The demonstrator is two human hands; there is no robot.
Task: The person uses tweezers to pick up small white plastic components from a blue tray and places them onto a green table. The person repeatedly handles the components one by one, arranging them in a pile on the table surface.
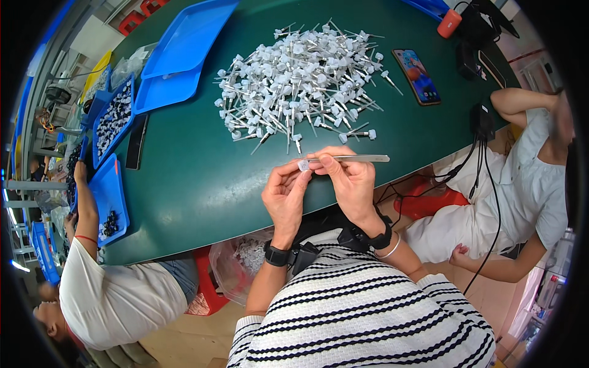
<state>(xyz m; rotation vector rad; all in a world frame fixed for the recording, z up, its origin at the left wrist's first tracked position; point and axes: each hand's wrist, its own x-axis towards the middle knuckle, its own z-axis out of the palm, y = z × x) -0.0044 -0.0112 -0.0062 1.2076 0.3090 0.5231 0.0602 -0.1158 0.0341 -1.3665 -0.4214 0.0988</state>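
Observation:
Between the thumb and fingers of my left hand [285, 195] is a small whitish plastic part [304, 165]. My right hand [351, 184] pinches a pair of metal tweezers [362, 158], whose tips point left and meet the part or lie right beside it. Just beyond both hands spreads a large pile of white-headed parts with thin metal stems [300, 80]. One such piece [297, 142] lies at the pile's near edge, close to my fingers. The finest detail at the tweezer tips is too small to make out.
A green table [184, 202] carries blue trays [184, 43], a lit phone [417, 76] and a dark phone [136, 142]. Cables [485, 135] hang at the right edge. One person [116, 294] works at left; another [521, 178] sits at right. A plastic bag [236, 264] is below the table edge.

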